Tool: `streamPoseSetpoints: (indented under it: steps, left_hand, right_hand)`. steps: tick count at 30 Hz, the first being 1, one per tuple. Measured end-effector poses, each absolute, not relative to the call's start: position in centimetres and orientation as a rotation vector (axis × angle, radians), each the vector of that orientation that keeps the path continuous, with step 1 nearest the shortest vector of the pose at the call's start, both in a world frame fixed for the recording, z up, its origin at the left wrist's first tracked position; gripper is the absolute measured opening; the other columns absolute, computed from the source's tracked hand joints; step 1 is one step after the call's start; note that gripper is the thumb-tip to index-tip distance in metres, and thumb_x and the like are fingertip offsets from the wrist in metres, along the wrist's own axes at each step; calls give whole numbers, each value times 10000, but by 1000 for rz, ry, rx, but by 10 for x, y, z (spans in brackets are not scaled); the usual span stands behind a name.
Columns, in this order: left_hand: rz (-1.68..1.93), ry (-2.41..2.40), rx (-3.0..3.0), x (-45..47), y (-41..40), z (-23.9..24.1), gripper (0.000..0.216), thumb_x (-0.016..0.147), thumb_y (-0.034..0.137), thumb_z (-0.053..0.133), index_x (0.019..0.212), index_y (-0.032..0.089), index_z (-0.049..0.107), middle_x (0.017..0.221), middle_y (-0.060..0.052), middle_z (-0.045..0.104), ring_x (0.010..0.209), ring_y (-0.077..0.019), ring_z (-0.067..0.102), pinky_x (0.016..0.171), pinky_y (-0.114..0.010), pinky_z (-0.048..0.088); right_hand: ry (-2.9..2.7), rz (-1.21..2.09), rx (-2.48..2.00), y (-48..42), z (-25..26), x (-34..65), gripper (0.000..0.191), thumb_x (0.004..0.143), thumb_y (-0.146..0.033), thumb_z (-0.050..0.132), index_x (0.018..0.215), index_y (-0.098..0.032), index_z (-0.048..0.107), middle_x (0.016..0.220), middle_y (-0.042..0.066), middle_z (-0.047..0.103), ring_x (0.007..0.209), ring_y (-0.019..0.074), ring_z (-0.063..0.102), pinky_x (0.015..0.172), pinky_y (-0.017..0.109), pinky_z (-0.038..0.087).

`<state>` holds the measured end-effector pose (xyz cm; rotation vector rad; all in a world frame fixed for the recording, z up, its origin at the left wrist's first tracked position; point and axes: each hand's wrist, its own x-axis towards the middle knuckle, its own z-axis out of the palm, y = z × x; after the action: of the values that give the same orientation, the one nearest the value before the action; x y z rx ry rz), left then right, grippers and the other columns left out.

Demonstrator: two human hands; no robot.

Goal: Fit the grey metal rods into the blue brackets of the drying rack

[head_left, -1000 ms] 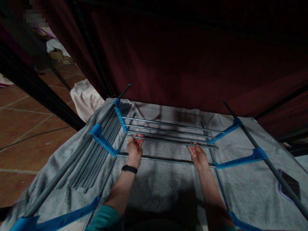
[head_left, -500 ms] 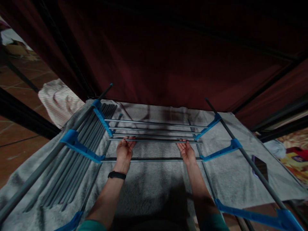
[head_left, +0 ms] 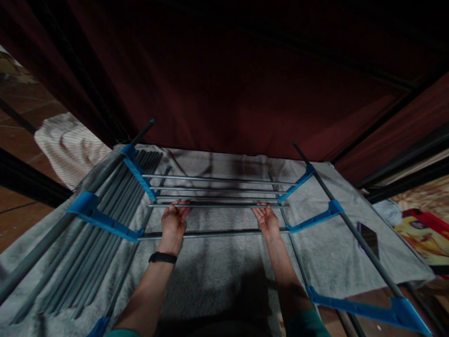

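My left hand [head_left: 173, 222] and my right hand [head_left: 268, 221] hold a loose grey metal tube [head_left: 220, 206] level between them, fingers curled beneath it. It lies crosswise in a rack frame of grey tubes and blue plastic brackets. Behind it, several crossbars [head_left: 210, 179] span the far left bracket [head_left: 136, 172] and the far right bracket [head_left: 297, 183]. Closer to me, another crossbar [head_left: 220, 233] joins the near left bracket [head_left: 105, 219] to the near right bracket [head_left: 315, 217]. Whether the held tube's ends touch any bracket is unclear.
A row of loose grey tubes [head_left: 100, 238] lies on the grey blanket [head_left: 217, 281] at left. A phone [head_left: 368, 238] rests at right, partly behind a long side tube [head_left: 354, 229]. Dark red fabric [head_left: 224, 107] hangs behind. A striped cloth [head_left: 72, 145] lies far left.
The view has shifted slightly, so the rack and hands appear a little further left. Both hands keep hold of the same tube, which has barely moved relative to the rack.
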<state>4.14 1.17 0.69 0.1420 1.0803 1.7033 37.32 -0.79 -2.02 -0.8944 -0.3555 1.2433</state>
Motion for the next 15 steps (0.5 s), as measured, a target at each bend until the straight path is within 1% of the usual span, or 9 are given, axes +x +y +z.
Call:
streamPoseSetpoints:
  steps: [5,7,10,15]
  left_hand:
    - [1746,1083,131,40,12,6,240,968,147,363,868,178,579,751,-32,688,769,-169,709,873,-388,559]
    - [1802,1087,128,39,13,5,209,956,150,383,877,184,573,756,-24,688,782,-164,709,891,-386,552]
    - [1842,1105,115,37,14,4,192,946,144,390,882,193,564,763,-11,689,799,-156,712,904,-381,547]
    - [1773,1080,159,40,12,7,182,953,143,419,886,183,583,782,-25,702,804,-158,717,850,-346,560]
  right_hand:
    - [-290,1203,-906,-5,-19,374,159,915,-362,619,917,-210,664,882,26,739,870,147,715,973,380,559]
    - [-201,1154,-922,-2,-20,377,160,940,-340,575,890,-211,655,856,15,733,854,135,715,953,356,565]
    - [-85,1096,-935,1,-22,382,223,978,-288,488,830,-220,640,813,-10,725,816,111,715,928,316,569]
    - [-92,1127,-922,2,-24,384,249,989,-278,460,840,-224,652,825,-5,736,819,111,718,897,300,576]
